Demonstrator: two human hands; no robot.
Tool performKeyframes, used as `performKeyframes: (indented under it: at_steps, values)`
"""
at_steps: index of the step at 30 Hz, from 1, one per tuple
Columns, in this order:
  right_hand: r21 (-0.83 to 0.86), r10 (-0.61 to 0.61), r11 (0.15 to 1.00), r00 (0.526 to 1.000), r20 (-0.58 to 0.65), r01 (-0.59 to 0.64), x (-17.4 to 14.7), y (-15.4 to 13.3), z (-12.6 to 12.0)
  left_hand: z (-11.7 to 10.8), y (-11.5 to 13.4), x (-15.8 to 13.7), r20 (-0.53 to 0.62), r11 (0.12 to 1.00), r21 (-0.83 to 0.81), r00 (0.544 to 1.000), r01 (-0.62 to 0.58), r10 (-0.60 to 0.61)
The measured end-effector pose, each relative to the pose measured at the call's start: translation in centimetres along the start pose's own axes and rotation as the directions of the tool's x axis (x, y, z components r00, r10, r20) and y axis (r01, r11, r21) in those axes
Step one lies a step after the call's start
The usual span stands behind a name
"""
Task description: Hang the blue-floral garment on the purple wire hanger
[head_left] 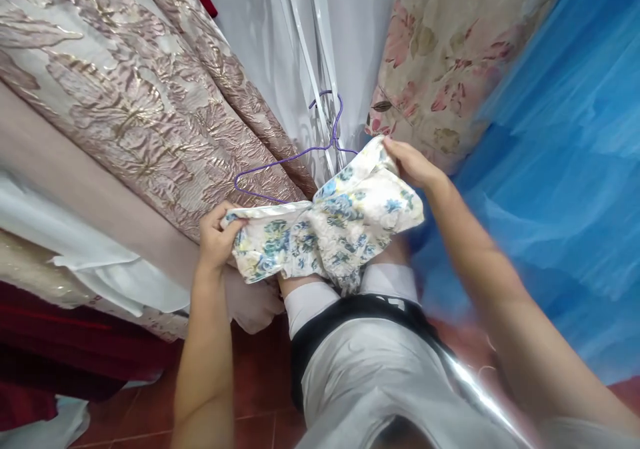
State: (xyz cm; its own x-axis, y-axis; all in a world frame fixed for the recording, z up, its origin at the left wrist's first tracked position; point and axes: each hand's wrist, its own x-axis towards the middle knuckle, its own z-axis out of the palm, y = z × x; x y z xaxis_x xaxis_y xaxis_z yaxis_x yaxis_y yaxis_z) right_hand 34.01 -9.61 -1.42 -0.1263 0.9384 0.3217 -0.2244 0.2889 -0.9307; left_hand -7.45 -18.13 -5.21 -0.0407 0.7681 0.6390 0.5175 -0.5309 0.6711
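A white garment with blue and yellow flowers (345, 219) is stretched out in front of my legs. It is gathered at its middle and looks like a small strapless top, though its exact kind is hard to tell. My left hand (218, 235) pinches its left upper corner. With closed fingers, my right hand (407, 161) grips the right upper corner, held higher than the left. Just behind the garment's upper edge hangs a purple wire hanger (270, 164), its hook among white ribbons (325, 55). The garment hides part of the hanger's lower bar.
Pink and gold embroidered fabric (135, 102) hangs at the left, above white and dark red cloth (75, 349). Floral fabric (440, 69) hangs at the back right, with blue tulle (560, 189) beside my right arm. Reddish floor tiles (255, 382) show below.
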Motion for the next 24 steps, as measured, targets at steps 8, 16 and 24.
performKeyframes:
  at_steps: [8, 16, 24]
  values:
    - [-0.034, 0.105, 0.994, 0.983, 0.152, -0.101, -2.1, -0.8, 1.5, -2.7, -1.6, 5.1, 0.039, 0.927, 0.356, 0.993, -0.119, 0.112]
    - [-0.03, 0.259, 0.966, 0.962, 0.088, -0.257, -1.7, -0.6, 1.1, 3.5, 3.3, 12.0, 0.252, 0.98, -0.046, 0.947, -0.192, 0.197]
    - [0.113, 0.264, 0.956, 0.962, 0.073, -0.271, -4.0, 1.0, 0.8, 7.4, 4.1, 10.5, 0.188, 0.954, 0.16, 0.957, -0.254, 0.223]
